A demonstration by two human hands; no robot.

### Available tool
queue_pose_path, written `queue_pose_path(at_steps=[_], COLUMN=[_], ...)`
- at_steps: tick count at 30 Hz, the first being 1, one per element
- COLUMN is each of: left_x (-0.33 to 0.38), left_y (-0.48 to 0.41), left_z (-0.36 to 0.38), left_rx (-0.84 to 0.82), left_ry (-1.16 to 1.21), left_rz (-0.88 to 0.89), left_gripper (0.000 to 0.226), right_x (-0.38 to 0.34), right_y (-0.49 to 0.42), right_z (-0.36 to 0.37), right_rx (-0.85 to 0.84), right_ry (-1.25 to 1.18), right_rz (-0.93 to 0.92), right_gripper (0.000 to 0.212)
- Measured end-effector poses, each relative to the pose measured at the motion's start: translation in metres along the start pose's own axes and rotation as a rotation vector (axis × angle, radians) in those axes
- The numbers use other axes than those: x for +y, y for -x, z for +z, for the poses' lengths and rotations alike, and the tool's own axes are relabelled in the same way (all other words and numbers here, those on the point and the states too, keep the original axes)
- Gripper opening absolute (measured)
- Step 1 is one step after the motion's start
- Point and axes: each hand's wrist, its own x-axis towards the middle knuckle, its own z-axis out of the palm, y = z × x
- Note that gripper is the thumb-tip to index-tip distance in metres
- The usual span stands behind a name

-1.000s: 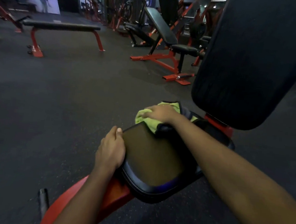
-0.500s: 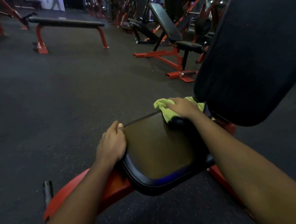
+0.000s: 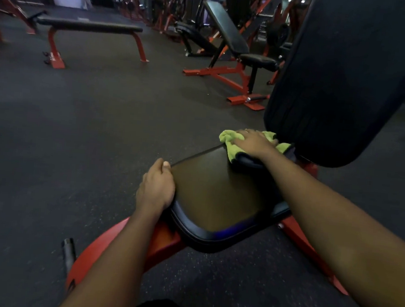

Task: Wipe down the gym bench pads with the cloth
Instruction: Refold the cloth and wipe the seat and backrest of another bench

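1. Nearest me, my left hand (image 3: 156,188) grips the near left edge of the seat pad (image 3: 216,199), fingers (image 3: 156,167) curled down over the side and the thumb lying on top. I read this as a brace: it steadies my forward lean and holds the pad against the push of wiping.
2. The red frame (image 3: 163,238) under the pad stands on the rubber floor (image 3: 75,128), so the pad sits low and I reach down and forward to it.
3. Between my hands the top of the seat pad is bare and glossy. I cannot tell from the sheen which part is already wiped.
4. My right hand (image 3: 254,142) lies flat on the green cloth (image 3: 227,137), fingers stretched out and pressing rather than pinching. A flat palm spreads the pressure, I judge. The cloth is bunched at the far end of the seat pad, just beside the gap under the back pad (image 3: 347,80).
5. The back pad rises steeply just behind the cloth, and I take it as the next surface to wipe.
6. Well apart across the floor stand a flat bench (image 3: 90,25) and an incline bench (image 3: 228,32), both out of reach.
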Motion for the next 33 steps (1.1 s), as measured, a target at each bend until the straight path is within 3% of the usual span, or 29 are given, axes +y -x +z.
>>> queue_pose_path(at_steps=[2, 6, 9, 13, 18, 22, 25, 29, 33], left_x=[0.002, 0.007, -0.011, -0.049, -0.063, -0.063, -0.070, -0.077, -0.072], left_y=[0.005, 0.018, 0.025, 0.023, 0.034, 0.034, 0.033, 0.033, 0.040], left_z=[-0.002, -0.018, -0.033, -0.050, -0.050, -0.050, -0.052, -0.055, -0.055], left_rx=[0.003, -0.057, -0.112, -0.155, -0.117, -0.088, -0.100, -0.122, -0.026], left_ry=[-0.017, -0.142, -0.239, -0.380, -0.434, -0.406, -0.373, -0.357, -0.337], left_rz=[-0.011, 0.036, 0.015, -0.059, -0.050, -0.051, -0.030, 0.029, 0.044], left_gripper=[0.050, 0.057, 0.069, 0.082, 0.072, 0.068, 0.064, 0.057, 0.055], right_x=[0.004, 0.010, 0.009, 0.002, -0.041, -0.109, -0.091, -0.018, -0.038], right_y=[0.027, 0.147, 0.211, 0.145, 0.024, 0.085, 0.162, 0.148, 0.058], right_z=[0.004, 0.019, 0.043, 0.026, 0.015, 0.026, 0.038, 0.030, 0.014], right_rx=[0.031, 0.131, 0.163, 0.127, 0.040, 0.012, 0.055, 0.095, 0.028], right_ry=[-0.039, -0.090, -0.087, -0.065, -0.012, -0.005, -0.082, -0.107, -0.018], right_rz=[-0.034, -0.043, -0.089, -0.054, -0.038, -0.329, -0.471, -0.260, -0.096], right_gripper=[0.094, 0.053, 0.053, 0.063, 0.076, 0.056, 0.053, 0.058, 0.086])
